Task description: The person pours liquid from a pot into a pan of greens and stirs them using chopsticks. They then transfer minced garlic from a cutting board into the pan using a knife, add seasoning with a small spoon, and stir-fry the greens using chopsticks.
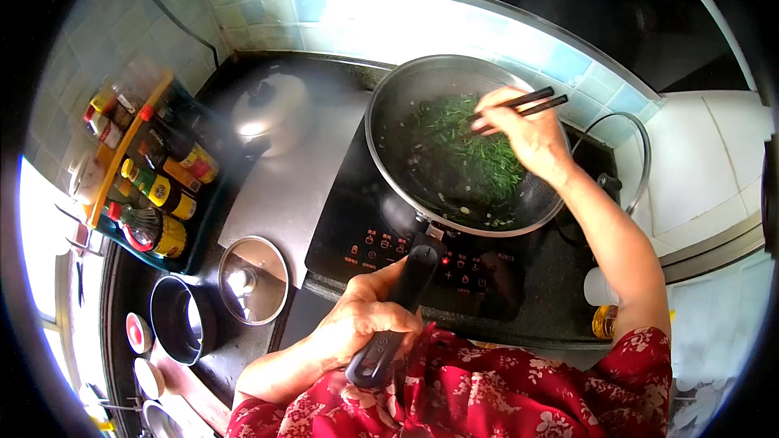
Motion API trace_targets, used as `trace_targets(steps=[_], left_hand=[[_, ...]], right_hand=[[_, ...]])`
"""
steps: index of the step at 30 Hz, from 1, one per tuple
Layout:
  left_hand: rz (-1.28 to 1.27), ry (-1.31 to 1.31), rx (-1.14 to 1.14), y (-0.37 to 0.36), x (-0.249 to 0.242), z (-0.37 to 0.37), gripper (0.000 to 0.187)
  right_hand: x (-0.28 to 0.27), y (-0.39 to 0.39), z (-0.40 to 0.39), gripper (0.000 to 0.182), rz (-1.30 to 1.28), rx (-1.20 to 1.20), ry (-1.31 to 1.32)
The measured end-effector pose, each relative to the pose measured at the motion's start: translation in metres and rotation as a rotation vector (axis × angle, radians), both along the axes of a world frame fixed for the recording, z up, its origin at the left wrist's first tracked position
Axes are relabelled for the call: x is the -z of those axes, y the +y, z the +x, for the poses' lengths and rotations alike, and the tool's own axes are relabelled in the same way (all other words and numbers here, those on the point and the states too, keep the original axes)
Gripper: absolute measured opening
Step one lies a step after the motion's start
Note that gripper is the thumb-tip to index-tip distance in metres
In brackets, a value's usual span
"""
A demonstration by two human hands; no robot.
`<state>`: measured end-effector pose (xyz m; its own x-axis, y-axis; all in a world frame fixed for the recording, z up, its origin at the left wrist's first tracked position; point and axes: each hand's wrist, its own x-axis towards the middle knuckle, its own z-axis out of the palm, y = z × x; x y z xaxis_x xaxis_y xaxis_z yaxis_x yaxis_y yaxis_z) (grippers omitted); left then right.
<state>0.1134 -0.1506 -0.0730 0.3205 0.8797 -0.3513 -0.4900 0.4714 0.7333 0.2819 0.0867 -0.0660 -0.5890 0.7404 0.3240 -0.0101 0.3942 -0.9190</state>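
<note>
My left hand (369, 320) is wrapped round the black handle (414, 276) of a large dark wok (398, 146). The wok sits on a black induction cooktop (349, 219) with lit red symbols. Chopped green vegetables (487, 164) lie in the wok, mostly at its middle and right, with small pale bits near them. Above the wok's right side, my right hand (523, 134) grips a pair of black chopsticks (531, 104). Their lower ends point down left into the greens, and the tips are hard to make out.
A lidded pot (272, 113) stands on a metal plate (272, 195) behind left. Sauce bottles (162, 191) fill a rack at the left. A glass lid (254, 280) and a black pot (180, 320) are nearer. The range hood (568, 0) hangs above; a hose (647, 162) curves at the right.
</note>
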Motion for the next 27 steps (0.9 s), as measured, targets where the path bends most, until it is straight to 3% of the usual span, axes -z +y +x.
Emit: trace_targets(steps=[4,8,14,18,19,24,27], left_hand=[[-0.006,0.003,-0.035,-0.001,0.001,0.002,0.059],[-0.016,0.022,-0.035,-0.002,-0.002,0.002,0.056],[-0.009,0.030,-0.051,0.000,-0.002,0.002,0.055],[-0.029,-0.023,-0.021,0.000,-0.001,0.000,0.063],[-0.046,-0.064,-0.002,0.000,-0.001,-0.001,0.071],[-0.019,-0.036,0.016,0.001,0.000,-0.002,0.071],[-0.012,-0.029,0.016,0.001,0.001,-0.001,0.071]], right_hand=[[-0.023,0.011,0.032,0.009,0.045,0.225,0.143],[0.000,0.021,0.033,0.012,0.005,0.179,0.119],[-0.021,-0.036,0.036,0.007,-0.176,0.017,0.095],[-0.025,-0.022,0.070,0.006,-0.231,0.177,-0.017],[-0.026,-0.017,0.075,0.007,-0.150,0.268,-0.024],[-0.039,-0.019,0.086,0.006,0.013,0.345,0.089],[-0.027,-0.003,0.080,0.006,0.024,0.421,-0.065]])
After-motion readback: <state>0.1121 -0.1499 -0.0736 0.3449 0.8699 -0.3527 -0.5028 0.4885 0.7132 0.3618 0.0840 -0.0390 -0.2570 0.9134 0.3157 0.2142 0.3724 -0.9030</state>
